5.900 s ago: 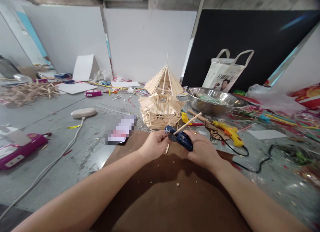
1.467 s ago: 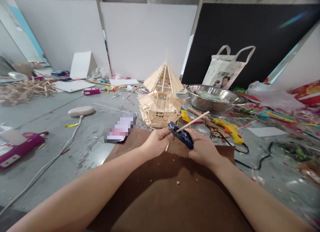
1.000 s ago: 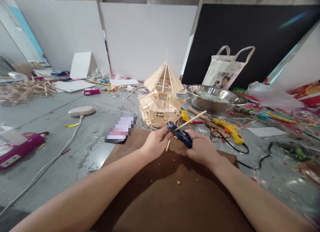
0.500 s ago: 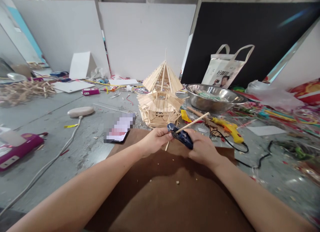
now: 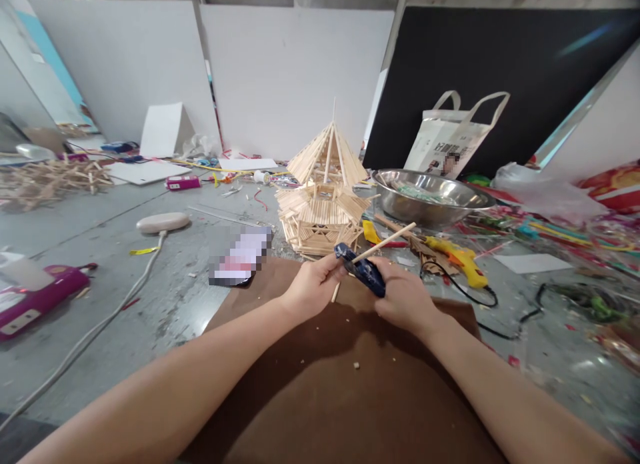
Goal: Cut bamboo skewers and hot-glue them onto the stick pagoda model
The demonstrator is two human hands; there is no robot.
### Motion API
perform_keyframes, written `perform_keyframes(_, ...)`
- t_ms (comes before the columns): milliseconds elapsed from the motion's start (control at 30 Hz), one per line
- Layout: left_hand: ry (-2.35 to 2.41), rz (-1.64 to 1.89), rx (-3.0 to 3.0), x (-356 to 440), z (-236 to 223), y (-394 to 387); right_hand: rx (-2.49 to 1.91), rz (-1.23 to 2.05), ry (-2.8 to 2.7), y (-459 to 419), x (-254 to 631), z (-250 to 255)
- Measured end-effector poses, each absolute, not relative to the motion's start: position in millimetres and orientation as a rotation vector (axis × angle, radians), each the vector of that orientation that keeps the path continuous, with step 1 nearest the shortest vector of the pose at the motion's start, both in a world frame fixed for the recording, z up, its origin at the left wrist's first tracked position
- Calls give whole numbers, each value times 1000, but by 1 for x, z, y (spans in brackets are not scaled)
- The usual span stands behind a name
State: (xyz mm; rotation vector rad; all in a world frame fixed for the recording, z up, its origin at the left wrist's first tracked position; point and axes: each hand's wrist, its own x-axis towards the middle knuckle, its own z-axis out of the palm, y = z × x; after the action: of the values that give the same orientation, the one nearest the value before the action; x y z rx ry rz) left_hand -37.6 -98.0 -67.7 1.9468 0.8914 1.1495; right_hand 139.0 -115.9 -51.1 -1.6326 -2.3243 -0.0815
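My right hand (image 5: 407,294) is closed around a dark blue hand tool (image 5: 369,276), its exact kind not clear from here. A thin wooden stick (image 5: 387,240) crosses the tool and slants up to the right. My left hand (image 5: 315,284) pinches at the tool's left end, where the stick meets it; the fingertips are partly hidden. Below those fingers pokes a short stick end (image 5: 335,292). Just beyond both hands stands a pagoda-like model (image 5: 323,214) built of wooden sticks, with a pointed roof. Brown cloth (image 5: 320,397) lies under my forearms, dotted with small wood bits.
A phone (image 5: 243,254) lies to the left, near a white cable puck (image 5: 163,222) and a purple power strip (image 5: 47,297). On the right are a yellow glue gun (image 5: 463,261) with a black cord, a metal basin (image 5: 433,214) and a tote bag (image 5: 445,144). Loose sticks (image 5: 55,181) lie far left.
My left hand has turned slightly and closed in more around the tool's left end. The view has shifted a little; the stick and tool stay almost in place.
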Motion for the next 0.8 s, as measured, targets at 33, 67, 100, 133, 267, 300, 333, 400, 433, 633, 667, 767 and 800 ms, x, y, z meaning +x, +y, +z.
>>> perform_keyframes(33, 824, 1124, 1902, -37, -66, -98, -1603, -85, -2322, -116, 140, -52)
perform_keyframes(67, 766, 1092, 1840, -36, -63, -98, -1581, -90, -2323, -115, 141, -52)
perform_keyframes(100, 722, 1052, 1765, -36, -61, -98, -1569, -97, -2324, -115, 142, -52)
perform_keyframes(133, 693, 1003, 1685, -36, -60, -98, -1557, -111, -2329, -114, 143, -52)
perform_keyframes(267, 667, 834, 1404, -38, -57, -98, -1476, -228, -2355, -109, 150, -53)
perform_keyframes(300, 673, 830, 1367, -39, -57, -97, -1467, -259, -2358, -106, 153, -54)
perform_keyframes(333, 686, 843, 1351, -41, -57, -96, -1468, -292, -2358, -104, 156, -55)
perform_keyframes(400, 740, 882, 1388, -45, -56, -94, -1494, -366, -2349, -98, 163, -57)
perform_keyframes(433, 785, 894, 1442, -47, -56, -93, -1513, -404, -2350, -96, 167, -59)
perform_keyframes(633, 1147, 859, 2032, -48, -58, -90, -1632, -436, -2466, -88, 177, -68)
perform_keyframes(667, 1180, 839, 2108, -48, -58, -90, -1650, -419, -2490, -87, 177, -70)
perform_keyframes(767, 1278, 766, 2219, -48, -59, -91, -1684, -403, -2521, -87, 176, -70)
perform_keyframes(800, 1313, 745, 2237, -48, -59, -91, -1665, -418, -2525, -88, 174, -68)
